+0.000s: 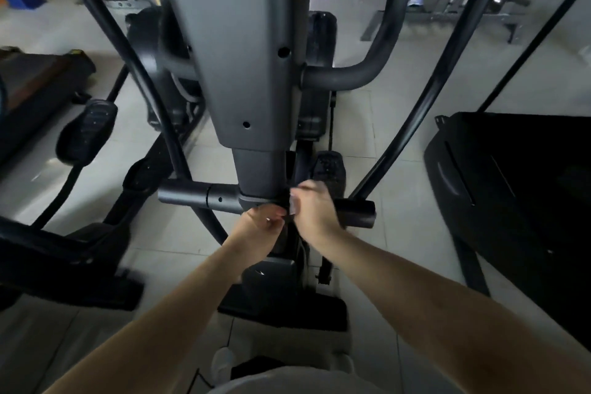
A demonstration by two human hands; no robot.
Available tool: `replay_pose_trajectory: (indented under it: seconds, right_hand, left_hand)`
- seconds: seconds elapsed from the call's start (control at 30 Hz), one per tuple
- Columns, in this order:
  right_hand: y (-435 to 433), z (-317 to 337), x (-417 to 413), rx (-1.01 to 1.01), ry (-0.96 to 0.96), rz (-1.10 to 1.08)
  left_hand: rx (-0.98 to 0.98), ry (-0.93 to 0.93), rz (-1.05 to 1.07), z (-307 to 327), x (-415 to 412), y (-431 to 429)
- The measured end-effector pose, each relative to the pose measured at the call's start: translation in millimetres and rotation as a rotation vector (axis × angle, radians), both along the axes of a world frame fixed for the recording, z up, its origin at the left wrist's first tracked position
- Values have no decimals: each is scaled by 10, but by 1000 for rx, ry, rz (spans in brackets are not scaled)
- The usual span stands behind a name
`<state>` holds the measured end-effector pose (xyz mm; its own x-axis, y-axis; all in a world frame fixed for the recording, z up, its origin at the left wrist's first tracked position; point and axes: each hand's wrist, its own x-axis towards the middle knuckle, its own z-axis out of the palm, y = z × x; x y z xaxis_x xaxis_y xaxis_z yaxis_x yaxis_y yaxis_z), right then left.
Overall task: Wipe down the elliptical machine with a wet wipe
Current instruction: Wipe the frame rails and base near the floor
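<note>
1 elliptical machine (249,41), grey column (259,169) with black crossbar (198,198) at its foot. 1 wet wipe (293,204), pale and blurred, held against the column's foot, pinched by the curled fingers of the right hand (315,209). The left hand (260,224) is set just beside it, fingers curled; its grip cannot be told.

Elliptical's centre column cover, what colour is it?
The column cover is matte grey with dark round holes; head view.
</note>
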<state>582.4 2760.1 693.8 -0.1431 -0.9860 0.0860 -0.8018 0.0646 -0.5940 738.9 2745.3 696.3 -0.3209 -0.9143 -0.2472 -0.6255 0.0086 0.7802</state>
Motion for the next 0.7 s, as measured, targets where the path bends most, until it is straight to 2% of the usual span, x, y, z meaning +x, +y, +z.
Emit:
replay_pose_trajectory:
  seconds: [0.17,0.27,0.43,0.5,0.6,0.7]
  right_hand:
    - [71,-75,93,-35,182,-90]
    - [293,-2,-111,-9,236,-301]
    - [457,87,-84,-25,40,-736]
    - [392,67,243,-36,-25,-752]
    - [330,-40,780,-32,-94,-631]
    - [319,-100,852,-65,-196,-648]
  left_hand:
    - [-23,-20,-192,0,328,-224]
    - [-53,-30,-376,26,556,-318]
    - [-67,-60,-486,168,855,-347]
    - [-79,-77,-509,194,938,-368]
    - [-71,-85,-508,214,991,-400]
    - [-58,-107,-490,273,1030,-445]
